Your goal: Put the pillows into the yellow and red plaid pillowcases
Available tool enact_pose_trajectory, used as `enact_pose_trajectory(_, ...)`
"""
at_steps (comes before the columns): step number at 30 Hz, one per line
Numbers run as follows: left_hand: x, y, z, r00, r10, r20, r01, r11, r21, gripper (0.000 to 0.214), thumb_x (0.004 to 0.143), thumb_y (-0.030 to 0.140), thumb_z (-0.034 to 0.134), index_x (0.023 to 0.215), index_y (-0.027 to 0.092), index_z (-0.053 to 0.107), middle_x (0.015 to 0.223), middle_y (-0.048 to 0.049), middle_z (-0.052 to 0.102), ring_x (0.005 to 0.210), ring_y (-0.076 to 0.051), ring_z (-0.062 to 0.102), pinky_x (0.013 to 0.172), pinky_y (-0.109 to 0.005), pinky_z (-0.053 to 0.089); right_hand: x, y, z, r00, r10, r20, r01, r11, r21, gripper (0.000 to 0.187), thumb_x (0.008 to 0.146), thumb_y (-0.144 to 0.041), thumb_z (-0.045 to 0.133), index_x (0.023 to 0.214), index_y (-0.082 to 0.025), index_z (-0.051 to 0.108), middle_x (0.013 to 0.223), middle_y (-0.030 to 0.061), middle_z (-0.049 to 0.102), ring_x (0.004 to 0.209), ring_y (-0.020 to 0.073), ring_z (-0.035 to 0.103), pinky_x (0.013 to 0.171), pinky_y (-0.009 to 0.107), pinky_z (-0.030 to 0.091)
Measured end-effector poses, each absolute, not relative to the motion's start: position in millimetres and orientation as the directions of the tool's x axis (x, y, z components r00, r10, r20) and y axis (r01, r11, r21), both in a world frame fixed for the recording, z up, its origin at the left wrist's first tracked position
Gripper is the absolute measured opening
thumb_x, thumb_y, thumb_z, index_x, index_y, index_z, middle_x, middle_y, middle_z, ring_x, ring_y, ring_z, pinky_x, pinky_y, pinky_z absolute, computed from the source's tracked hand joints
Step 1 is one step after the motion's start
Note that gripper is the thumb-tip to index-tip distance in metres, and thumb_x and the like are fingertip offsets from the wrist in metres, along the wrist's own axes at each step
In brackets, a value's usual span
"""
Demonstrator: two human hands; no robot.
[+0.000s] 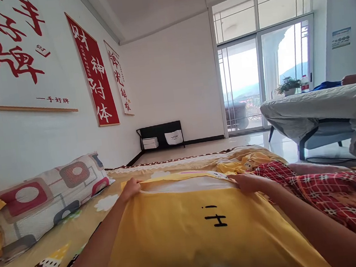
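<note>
A yellow pillowcase (176,228) with an upside-down "Hi" print lies in front of me on the bed. Its far end gapes, and something white (184,186) shows inside the opening. My left hand (132,189) is closed on the left corner of that opening. At the right corner, my right hand (248,183) grips the edge in the same way. The fabric is stretched between both hands. My fingertips are partly hidden by the cloth.
A patterned pillow (56,194) lies at the left on the printed bedsheet (67,236). Crumpled red plaid cloth (325,185) and bunched yellow fabric (248,162) are at the right. Beyond the bed stand a black rack (161,131) and a covered table (319,102).
</note>
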State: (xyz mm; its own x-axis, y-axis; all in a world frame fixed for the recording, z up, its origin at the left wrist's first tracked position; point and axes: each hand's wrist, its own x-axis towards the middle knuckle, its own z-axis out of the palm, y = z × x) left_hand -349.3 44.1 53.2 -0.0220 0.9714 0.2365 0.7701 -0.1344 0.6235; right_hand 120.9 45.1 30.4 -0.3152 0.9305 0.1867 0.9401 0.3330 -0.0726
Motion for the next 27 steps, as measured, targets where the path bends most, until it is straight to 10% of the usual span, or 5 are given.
enact_pose_trajectory(5, -286.6, 51.5, 100.4, 0.197, 0.964, 0.176, 0.840, -0.259, 0.477, 0.064, 0.076, 0.056, 0.053, 0.134, 0.028, 0.050, 0.142, -0.0049, 0.046, 0.130, -0.027, 0.044, 0.099, -0.036, 0.042, 84.1, 79.9, 77.5, -0.428, 0.902, 0.060, 0.892, 0.432, -0.133, 0.048, 0.067, -0.020, 0.063, 0.115, -0.025, 0.067, 0.113, 0.0037, 0.068, 0.100, 0.0215, 0.064, 0.086, 0.029, 0.047)
enact_pose_trajectory(11, -199.8, 95.4, 94.3, 0.066, 0.944, 0.322, 0.951, -0.157, 0.265, 0.054, 0.091, 0.038, 0.034, 0.142, 0.022, 0.038, 0.155, -0.0064, 0.019, 0.145, -0.025, 0.000, 0.112, -0.056, -0.008, 5.5, 91.1, 50.9, -0.289, 0.915, 0.282, 0.933, 0.335, -0.130, 0.056, 0.094, -0.045, 0.026, 0.142, -0.018, 0.038, 0.145, 0.0131, 0.041, 0.133, 0.0278, 0.038, 0.107, 0.051, 0.023)
enact_pose_trajectory(18, -182.9, 90.4, -37.7, -0.041, 0.972, 0.231, 0.970, -0.017, 0.241, 0.051, 0.093, 0.034, 0.024, 0.138, 0.021, 0.044, 0.147, -0.0080, 0.040, 0.138, -0.019, 0.030, 0.114, -0.049, 0.017, -16.0, 70.2, -46.8, -0.230, 0.925, 0.302, 0.945, 0.286, -0.156, 0.052, 0.094, -0.036, 0.027, 0.138, -0.017, 0.044, 0.145, 0.0120, 0.040, 0.136, 0.0228, 0.034, 0.110, 0.048, 0.021)
enact_pose_trajectory(27, -200.5, 93.6, -43.1, -0.042, 0.968, 0.249, 0.945, -0.042, 0.325, 0.052, 0.093, 0.040, 0.023, 0.138, 0.025, 0.044, 0.148, -0.0034, 0.039, 0.138, -0.017, 0.029, 0.115, -0.045, 0.016, -13.3, 60.9, -38.4, -0.195, 0.910, 0.365, 0.939, 0.282, -0.200, 0.049, 0.094, -0.037, 0.028, 0.135, -0.020, 0.048, 0.143, 0.0098, 0.044, 0.134, 0.0225, 0.036, 0.110, 0.047, 0.019)
